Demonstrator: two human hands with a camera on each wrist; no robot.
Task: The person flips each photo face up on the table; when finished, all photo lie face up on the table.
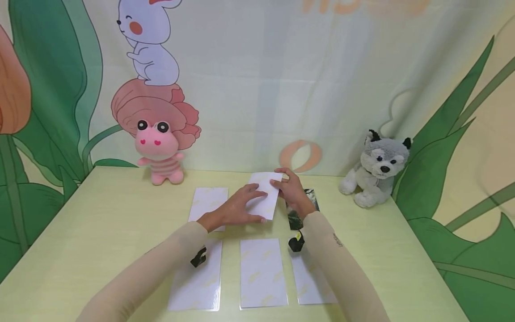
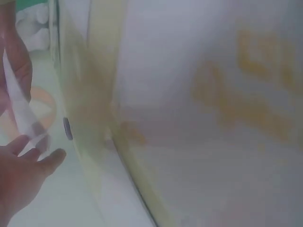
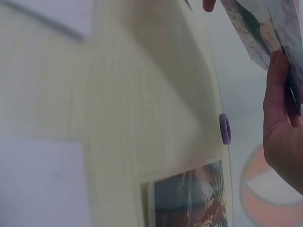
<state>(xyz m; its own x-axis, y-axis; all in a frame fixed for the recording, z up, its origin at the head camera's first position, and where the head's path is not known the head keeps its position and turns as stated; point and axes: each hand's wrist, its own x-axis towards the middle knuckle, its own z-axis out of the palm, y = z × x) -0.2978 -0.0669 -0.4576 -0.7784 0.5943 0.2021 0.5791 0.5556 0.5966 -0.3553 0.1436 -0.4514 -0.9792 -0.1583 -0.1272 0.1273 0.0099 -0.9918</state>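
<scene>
A white-backed card (image 1: 263, 197) is raised over the far middle of the table. My right hand (image 1: 293, 191) pinches its upper right edge between thumb and fingers. My left hand (image 1: 241, 205) lies at its left side, fingers spread and fairly straight, the thumb near the lower edge. In the right wrist view the underside of the held card (image 3: 260, 26) carries a coloured picture; whether it is one card or more I cannot tell. A picture card (image 1: 295, 217) lies face up, partly under the right wrist. To the left lies a white-backed card (image 1: 209, 199).
Nearer me are a left card (image 1: 197, 286), a middle card (image 1: 263, 273) and a right card (image 1: 314, 279), all showing white backs. A pink plush toy (image 1: 161, 152) stands back left, a grey plush dog (image 1: 378, 170) back right. A purple ring (image 3: 225, 128) sits by the far edge.
</scene>
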